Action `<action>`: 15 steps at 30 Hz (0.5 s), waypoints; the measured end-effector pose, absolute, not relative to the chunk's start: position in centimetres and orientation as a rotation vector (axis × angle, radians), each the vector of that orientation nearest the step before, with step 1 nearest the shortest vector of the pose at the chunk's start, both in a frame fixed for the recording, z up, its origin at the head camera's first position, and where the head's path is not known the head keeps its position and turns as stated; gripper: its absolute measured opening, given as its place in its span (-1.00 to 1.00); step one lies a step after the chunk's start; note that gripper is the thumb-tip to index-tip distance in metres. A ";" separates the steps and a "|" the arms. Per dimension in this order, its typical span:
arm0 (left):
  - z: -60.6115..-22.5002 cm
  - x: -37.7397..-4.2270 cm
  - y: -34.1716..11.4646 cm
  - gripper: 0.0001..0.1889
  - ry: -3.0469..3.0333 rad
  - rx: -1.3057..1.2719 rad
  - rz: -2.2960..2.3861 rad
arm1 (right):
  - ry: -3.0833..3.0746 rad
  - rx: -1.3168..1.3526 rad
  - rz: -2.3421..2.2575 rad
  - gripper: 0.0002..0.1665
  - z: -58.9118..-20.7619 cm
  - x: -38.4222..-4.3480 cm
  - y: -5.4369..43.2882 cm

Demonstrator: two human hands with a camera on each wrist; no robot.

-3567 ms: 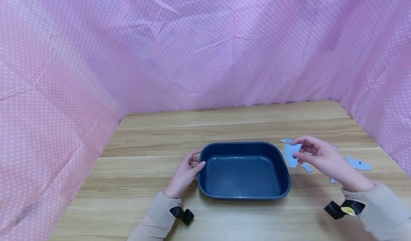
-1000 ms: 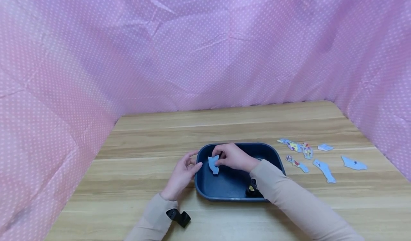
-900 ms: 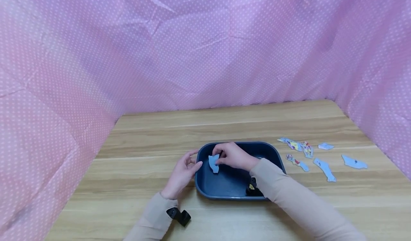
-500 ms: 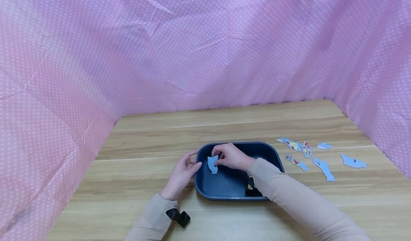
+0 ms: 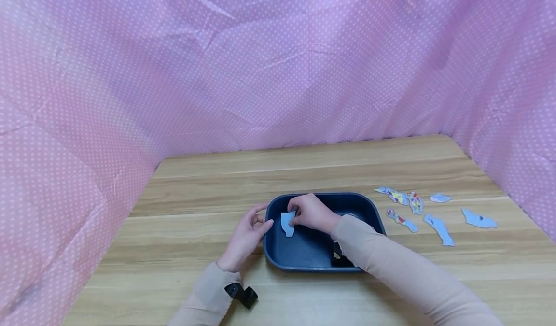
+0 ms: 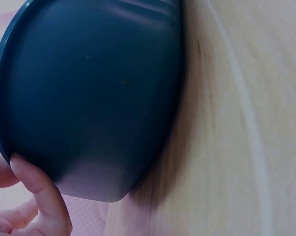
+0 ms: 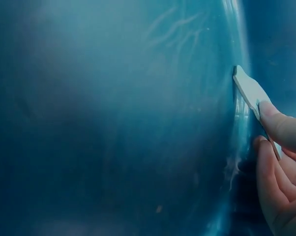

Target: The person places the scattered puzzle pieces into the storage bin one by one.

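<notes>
Both hands are at the left end of the dark-blue tub (image 5: 299,257): the right hand (image 5: 313,214) pinches a thin light-blue piece (image 5: 286,224) between thumb and fingers, low inside it, while the left hand (image 5: 244,237) has its thumb tip at the rim and its fingers loosely bent; whether it truly grips the rim I cannot tell. The piece is held by one edge and tilted, so a slackening thumb could let it pivot or drop askew. Landing flat on the tub's glossy bottom, something that thin would probably be awkward to lift again. The right sleeve (image 5: 417,274) crosses the tub's near right corner, with the black wrist camera (image 5: 339,259) over the inside, so a low pull back could catch the rim and drag the tub, more so if the left hand's touch is light. Dragged rightward, it could knock the red-patterned piece (image 5: 400,219) just beside it on the surface (image 5: 208,191).
</notes>
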State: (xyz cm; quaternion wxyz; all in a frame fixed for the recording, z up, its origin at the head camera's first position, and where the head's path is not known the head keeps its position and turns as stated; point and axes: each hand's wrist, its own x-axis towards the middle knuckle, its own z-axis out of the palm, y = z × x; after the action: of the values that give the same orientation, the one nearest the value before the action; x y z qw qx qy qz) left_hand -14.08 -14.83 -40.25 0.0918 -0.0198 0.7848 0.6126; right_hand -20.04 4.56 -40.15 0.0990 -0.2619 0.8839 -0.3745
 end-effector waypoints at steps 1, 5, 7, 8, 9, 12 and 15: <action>-40.3 -14.1 -14.8 -0.51 2.332 -0.059 1.818 | 2.616 -0.777 -1.096 -0.78 -40.2 -20.0 4.5; -40.2 -14.1 -14.9 -0.53 2.333 -0.057 1.820 | 2.650 -0.795 -1.031 -0.76 -40.2 -19.9 4.5; -40.2 -14.1 -14.9 -0.54 2.331 -0.058 1.820 | 2.674 -0.805 -0.996 -0.76 -40.1 -19.9 4.4; -40.2 -14.0 -14.9 -0.53 2.331 -0.057 1.819 | 2.683 -0.808 -0.983 -0.75 -40.1 -19.8 4.4; -40.2 -14.0 -14.9 -0.53 2.330 -0.053 1.820 | 2.689 -0.807 -0.972 -0.75 -40.1 -19.8 4.4; -40.2 -14.0 -14.8 -0.52 2.334 -0.053 1.816 | 2.699 -0.805 -0.960 -0.75 -40.1 -19.9 4.4; -40.2 -13.9 -14.9 -0.52 2.334 -0.055 1.815 | 2.704 -0.812 -0.938 -0.74 -40.1 -19.9 4.3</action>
State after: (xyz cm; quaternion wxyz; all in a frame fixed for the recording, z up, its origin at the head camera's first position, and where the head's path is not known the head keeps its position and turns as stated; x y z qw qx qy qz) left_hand -13.93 -14.85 -40.20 0.0920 -0.0184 0.7860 0.6110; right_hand -19.92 4.34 -40.14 0.0833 -0.2721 0.9057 -0.3141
